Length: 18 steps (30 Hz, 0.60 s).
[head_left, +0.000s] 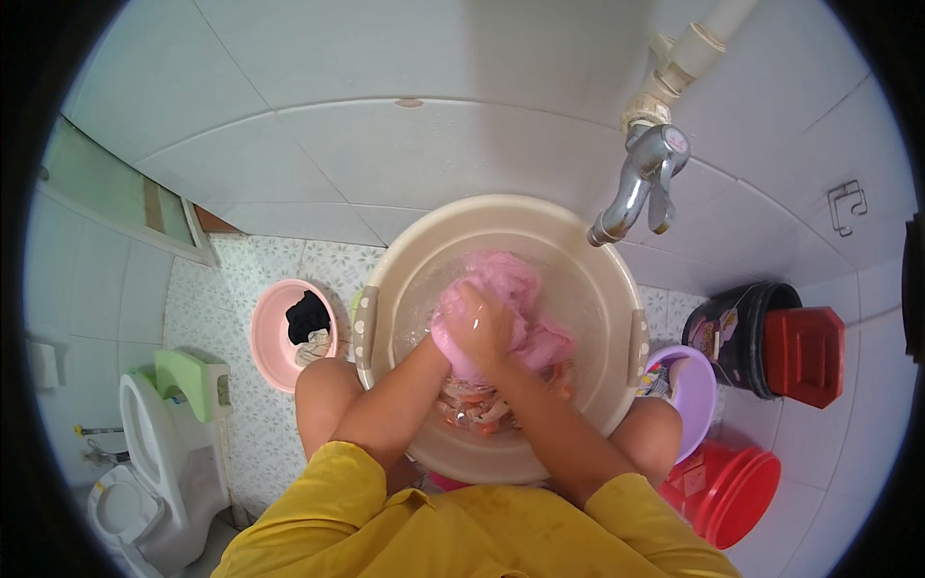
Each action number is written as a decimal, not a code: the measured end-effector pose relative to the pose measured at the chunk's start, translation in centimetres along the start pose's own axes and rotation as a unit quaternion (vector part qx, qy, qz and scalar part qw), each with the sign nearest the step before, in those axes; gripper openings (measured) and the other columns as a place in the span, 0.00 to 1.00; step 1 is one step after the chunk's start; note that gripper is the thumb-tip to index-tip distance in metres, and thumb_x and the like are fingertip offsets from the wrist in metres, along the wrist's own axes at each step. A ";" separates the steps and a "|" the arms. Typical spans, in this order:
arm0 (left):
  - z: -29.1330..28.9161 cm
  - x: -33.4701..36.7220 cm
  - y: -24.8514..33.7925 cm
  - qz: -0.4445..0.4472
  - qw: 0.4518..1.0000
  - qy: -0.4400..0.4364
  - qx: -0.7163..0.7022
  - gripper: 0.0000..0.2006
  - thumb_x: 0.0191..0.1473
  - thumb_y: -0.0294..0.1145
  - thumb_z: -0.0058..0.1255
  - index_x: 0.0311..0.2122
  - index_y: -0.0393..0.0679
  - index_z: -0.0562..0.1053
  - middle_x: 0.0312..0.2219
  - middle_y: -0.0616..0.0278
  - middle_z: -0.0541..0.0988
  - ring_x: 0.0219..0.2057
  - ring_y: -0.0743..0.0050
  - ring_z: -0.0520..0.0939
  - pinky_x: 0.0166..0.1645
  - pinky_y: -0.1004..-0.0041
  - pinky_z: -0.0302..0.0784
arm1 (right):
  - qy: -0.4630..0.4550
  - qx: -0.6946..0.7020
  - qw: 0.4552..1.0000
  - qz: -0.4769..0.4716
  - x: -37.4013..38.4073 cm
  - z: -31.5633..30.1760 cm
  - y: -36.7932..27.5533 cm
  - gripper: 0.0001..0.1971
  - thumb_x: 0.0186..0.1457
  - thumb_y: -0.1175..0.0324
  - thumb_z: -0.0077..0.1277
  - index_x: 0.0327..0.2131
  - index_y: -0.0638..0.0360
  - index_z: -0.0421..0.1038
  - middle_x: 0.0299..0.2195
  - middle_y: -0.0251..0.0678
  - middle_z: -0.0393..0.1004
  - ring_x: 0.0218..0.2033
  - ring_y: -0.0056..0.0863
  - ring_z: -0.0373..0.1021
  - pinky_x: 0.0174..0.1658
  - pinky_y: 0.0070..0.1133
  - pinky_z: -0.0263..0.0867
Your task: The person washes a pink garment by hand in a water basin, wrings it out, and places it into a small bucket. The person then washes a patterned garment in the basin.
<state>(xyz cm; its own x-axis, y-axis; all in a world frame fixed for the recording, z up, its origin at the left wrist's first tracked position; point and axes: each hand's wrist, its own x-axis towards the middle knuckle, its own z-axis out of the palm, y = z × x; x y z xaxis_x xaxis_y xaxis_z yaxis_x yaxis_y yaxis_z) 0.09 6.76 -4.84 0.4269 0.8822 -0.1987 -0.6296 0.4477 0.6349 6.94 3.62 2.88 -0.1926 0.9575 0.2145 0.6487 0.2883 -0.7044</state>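
Observation:
A wet pink cloth is bunched up in a large beige basin of water between my knees. My right hand is closed on the cloth, its wet knuckles facing up. From the left, my left hand reaches into the same cloth; pink folds and my right hand cover its fingers. Below the cloth, orange and whitish patterned fabric lies in the water, partly under my forearms.
A chrome tap hangs over the basin's right far side. Left stand a pink basin with dark and beige cloths and a white toilet. Right are a purple basin, a black bucket and a red bucket.

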 end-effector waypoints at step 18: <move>-0.7 -4.3 -2.4 0.102 0.309 0.116 0.939 0.23 0.42 0.36 0.54 0.48 0.49 0.70 0.56 0.50 0.59 0.47 0.47 0.71 0.50 0.48 0.64 | -0.089 -0.236 0.967 0.039 -0.6 -0.8 10.3 0.27 0.43 0.63 0.52 0.50 0.54 0.62 0.53 0.54 0.56 0.55 0.50 0.53 0.57 0.42 0.47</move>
<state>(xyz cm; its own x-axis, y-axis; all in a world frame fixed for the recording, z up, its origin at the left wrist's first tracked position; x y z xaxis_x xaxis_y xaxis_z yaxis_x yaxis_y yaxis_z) -0.67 2.00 -6.01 0.3078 0.9483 0.0776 0.9501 -0.3022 -0.0770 14.35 6.00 -3.96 -0.2258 0.9739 0.0228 0.9224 0.2212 -0.3165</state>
